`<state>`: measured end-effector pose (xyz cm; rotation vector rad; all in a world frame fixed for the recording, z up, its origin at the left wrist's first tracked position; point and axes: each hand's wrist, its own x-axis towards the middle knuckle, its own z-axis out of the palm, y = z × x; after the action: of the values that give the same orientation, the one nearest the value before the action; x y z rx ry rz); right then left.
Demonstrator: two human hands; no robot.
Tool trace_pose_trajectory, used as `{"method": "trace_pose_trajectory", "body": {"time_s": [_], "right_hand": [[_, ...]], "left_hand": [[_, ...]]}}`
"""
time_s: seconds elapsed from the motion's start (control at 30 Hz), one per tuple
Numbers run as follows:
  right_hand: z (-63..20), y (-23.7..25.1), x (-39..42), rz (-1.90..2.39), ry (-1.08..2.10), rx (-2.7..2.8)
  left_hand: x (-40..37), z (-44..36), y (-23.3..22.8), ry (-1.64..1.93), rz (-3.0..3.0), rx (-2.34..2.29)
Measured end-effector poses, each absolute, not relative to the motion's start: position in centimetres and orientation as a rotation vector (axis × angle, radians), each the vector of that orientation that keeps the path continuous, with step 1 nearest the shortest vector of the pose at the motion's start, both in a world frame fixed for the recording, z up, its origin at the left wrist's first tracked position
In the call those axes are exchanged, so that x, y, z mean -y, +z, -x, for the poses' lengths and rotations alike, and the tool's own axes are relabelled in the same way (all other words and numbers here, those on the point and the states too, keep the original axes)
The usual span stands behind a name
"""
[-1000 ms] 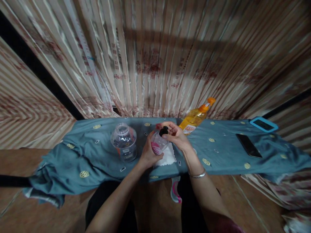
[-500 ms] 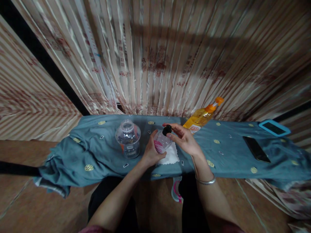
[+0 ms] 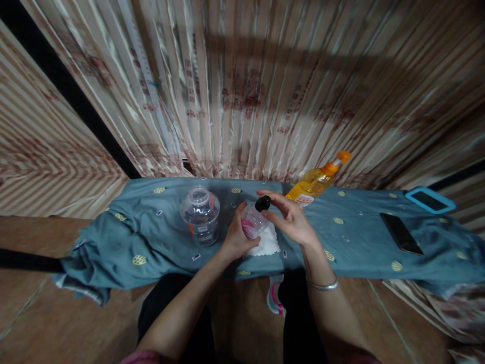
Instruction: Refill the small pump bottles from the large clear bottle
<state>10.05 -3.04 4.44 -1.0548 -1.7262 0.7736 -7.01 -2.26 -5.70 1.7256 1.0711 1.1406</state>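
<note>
Left hand (image 3: pixel 235 236): forearm extended forward from lower left, fingers curled in a closed grasp, thumb uppermost. Right hand (image 3: pixel 291 220): forearm extended from lower right, wrist bent inward, fingers (image 3: pixel 270 194) pinched together at the tips, just beside the left hand.

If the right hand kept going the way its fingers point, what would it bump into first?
Its fingers point left at the small bottle's black cap, which the right hand already touches. Beyond that, probably the clear jar.

small clear plastic bottle (image 3: pixel 253 224) w/ pink label – tilted, raised just over white cloth (image 3: pixel 267 244), round black cap (image 3: pixel 262 203) on its neck, pointing up-right.
</note>
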Motion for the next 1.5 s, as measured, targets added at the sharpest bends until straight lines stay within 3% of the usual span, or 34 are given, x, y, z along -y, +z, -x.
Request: {"method": "trace_pose_trajectory", "body": {"time_s": [0.77, 1.13, 1.3, 1.5], "right_hand": [[-11.4, 4.0, 2.5, 0.944, 0.967, 1.448], [-19.4, -2.7, 5.7, 1.486, 0.675, 1.245], [-20.1, -6.4, 6.8, 1.822, 0.632, 1.336], [-20.4, -7.4, 6.4, 2.024, 0.601, 1.527]], "left_hand": [[2.2, 7.0, -5.8, 1.148, -1.781, -1.071], [2.1, 7.1, -5.8, 1.135, -1.819, -1.119], [2.1, 7.3, -6.0, 1.143, -1.844, -1.117], [2.0, 7.6, -6.2, 1.121, -1.846, -1.119]]}}
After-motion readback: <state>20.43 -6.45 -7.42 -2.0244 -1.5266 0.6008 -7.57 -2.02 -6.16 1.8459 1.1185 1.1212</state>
